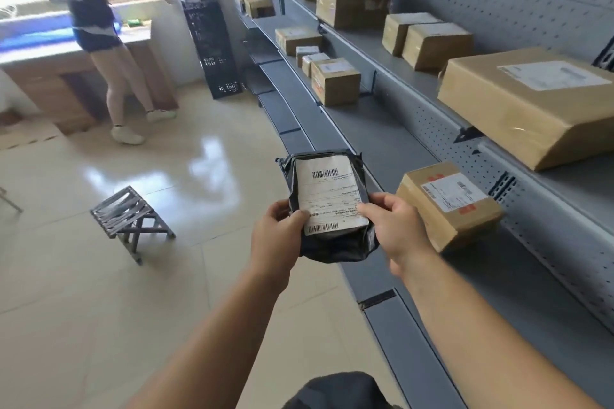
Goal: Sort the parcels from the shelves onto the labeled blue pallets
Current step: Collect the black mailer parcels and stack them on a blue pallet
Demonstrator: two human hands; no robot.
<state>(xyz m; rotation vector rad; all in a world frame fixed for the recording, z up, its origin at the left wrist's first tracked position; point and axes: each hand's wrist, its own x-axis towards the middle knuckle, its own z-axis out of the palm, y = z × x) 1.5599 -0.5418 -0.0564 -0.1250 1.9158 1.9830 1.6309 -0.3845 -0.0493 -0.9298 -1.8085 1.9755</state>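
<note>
I hold a black plastic mailer parcel (pixel 327 202) with a white barcode label facing up, in front of me beside the grey shelves (pixel 392 143). My left hand (pixel 277 236) grips its lower left edge and my right hand (pixel 397 226) grips its right edge. Just right of my right hand a small brown box (pixel 448 202) lies on the lower shelf. A large flat brown box (pixel 528 106) sits on the upper shelf, with several more cardboard boxes (pixel 335 80) further along both levels. No blue pallet shows.
A small folding stool (pixel 131 221) stands on the shiny tiled floor to my left. Another person (pixel 99 26) stands by a wooden counter (pixel 43 76) under the window. A black crate (pixel 212 46) leans at the shelf's far end.
</note>
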